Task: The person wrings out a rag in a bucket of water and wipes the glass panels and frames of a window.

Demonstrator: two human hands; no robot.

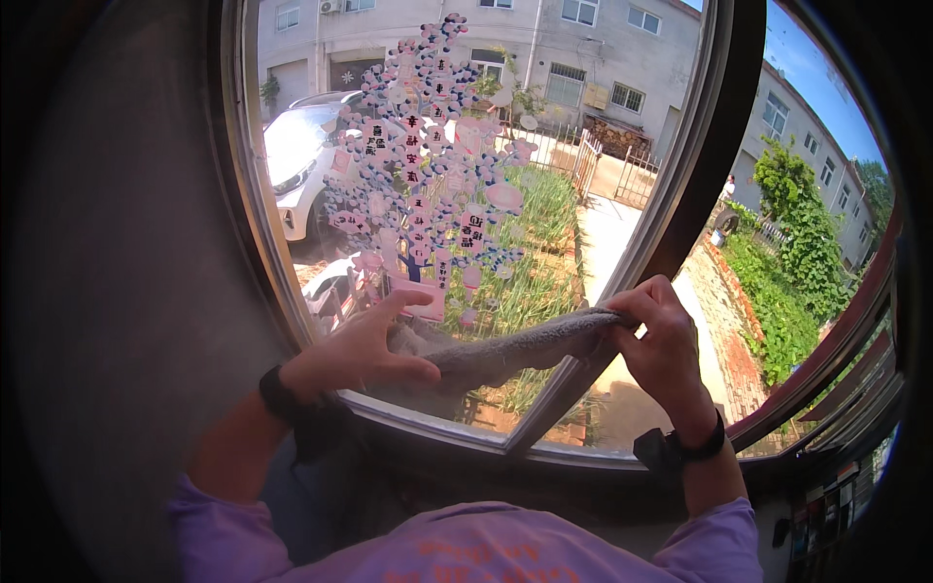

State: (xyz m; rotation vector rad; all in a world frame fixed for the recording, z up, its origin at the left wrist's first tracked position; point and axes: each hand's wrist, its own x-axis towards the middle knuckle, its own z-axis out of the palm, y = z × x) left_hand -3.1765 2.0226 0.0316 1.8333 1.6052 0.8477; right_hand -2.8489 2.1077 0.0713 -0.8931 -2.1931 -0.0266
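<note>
A grey cloth stretches between my two hands in front of a window. My right hand pinches its right end between thumb and fingers, beside the window's dark upright. At the cloth's left part is my left hand, thumb and index finger spread apart; its other fingers are hidden, so its hold on the cloth cannot be made out. Behind the cloth, the glass bears a tree-shaped decal in pink and blue with writing on it.
The window frame's lower rail runs below the cloth. A dark wall stands at the left. Through the glass show a white car, green plants, a metal fence and a pale building. A small distant person is outside.
</note>
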